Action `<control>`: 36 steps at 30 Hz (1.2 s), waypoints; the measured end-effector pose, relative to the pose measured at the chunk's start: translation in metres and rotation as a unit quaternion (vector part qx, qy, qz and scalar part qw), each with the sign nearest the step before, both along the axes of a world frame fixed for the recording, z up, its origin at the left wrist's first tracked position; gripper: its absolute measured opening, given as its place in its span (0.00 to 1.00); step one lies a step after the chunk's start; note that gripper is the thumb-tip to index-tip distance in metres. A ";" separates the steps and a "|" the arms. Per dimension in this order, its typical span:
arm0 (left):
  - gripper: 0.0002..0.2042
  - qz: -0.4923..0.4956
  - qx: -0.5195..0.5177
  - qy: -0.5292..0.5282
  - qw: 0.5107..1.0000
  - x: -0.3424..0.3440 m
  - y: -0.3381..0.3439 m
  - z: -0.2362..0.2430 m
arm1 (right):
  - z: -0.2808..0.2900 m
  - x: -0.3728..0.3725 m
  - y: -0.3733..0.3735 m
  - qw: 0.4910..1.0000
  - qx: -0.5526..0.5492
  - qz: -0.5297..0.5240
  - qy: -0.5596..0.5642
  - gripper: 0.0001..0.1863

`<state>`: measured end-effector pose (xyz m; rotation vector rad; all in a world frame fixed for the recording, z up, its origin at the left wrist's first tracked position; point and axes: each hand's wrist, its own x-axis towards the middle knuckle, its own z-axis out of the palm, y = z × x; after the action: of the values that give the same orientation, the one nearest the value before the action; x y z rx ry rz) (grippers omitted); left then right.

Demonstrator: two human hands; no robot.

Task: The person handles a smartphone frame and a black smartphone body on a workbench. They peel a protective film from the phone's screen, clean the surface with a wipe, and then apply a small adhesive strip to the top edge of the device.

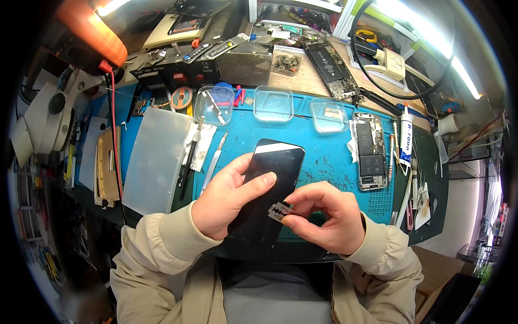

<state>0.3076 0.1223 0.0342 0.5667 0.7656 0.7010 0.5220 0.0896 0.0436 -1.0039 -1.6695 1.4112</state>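
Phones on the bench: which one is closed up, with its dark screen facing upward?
The black phone under the left hand. The opened phone to its right and another farther back show their insides.

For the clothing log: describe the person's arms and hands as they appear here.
Both arms wear long beige jacket sleeves with loose, folded cuffs ending at the wrists. The left hand and right hand are bare: no gloves, rings or watch visible.

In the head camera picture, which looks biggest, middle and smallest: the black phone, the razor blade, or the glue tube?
1. Black phone, partly under the hands.
2. Glue tube, though it lies farther away.
3. Razor blade.
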 end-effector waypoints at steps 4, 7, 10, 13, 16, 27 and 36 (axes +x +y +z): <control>0.20 -0.005 -0.001 0.002 1.000 0.000 0.001 0.001 | 0.000 -0.001 -0.002 1.000 0.006 0.000 0.004 0.16; 0.20 -0.003 -0.001 0.002 1.000 0.000 0.001 0.001 | -0.002 -0.003 -0.004 1.000 0.004 -0.010 0.016 0.15; 0.20 0.006 0.004 0.008 1.000 0.000 0.001 0.001 | -0.001 -0.003 -0.005 1.000 0.009 -0.003 0.017 0.15; 0.20 0.013 0.008 0.011 1.000 0.000 0.001 0.000 | -0.002 -0.004 -0.006 1.000 0.012 0.002 0.020 0.15; 0.20 0.017 0.008 0.007 1.000 0.000 0.001 -0.001 | -0.004 -0.004 -0.007 1.000 0.015 0.001 0.022 0.15; 0.19 0.046 0.008 0.002 0.999 -0.001 0.001 -0.004 | -0.001 -0.003 -0.008 0.999 0.033 0.038 -0.008 0.17; 0.18 0.055 0.014 0.001 0.998 -0.003 0.002 -0.009 | -0.005 -0.007 -0.011 0.999 0.051 0.016 0.010 0.14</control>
<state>0.3047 0.1241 0.0250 0.5548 0.7933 0.8134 0.5147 0.0786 0.0390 -0.9063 -1.7309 1.3370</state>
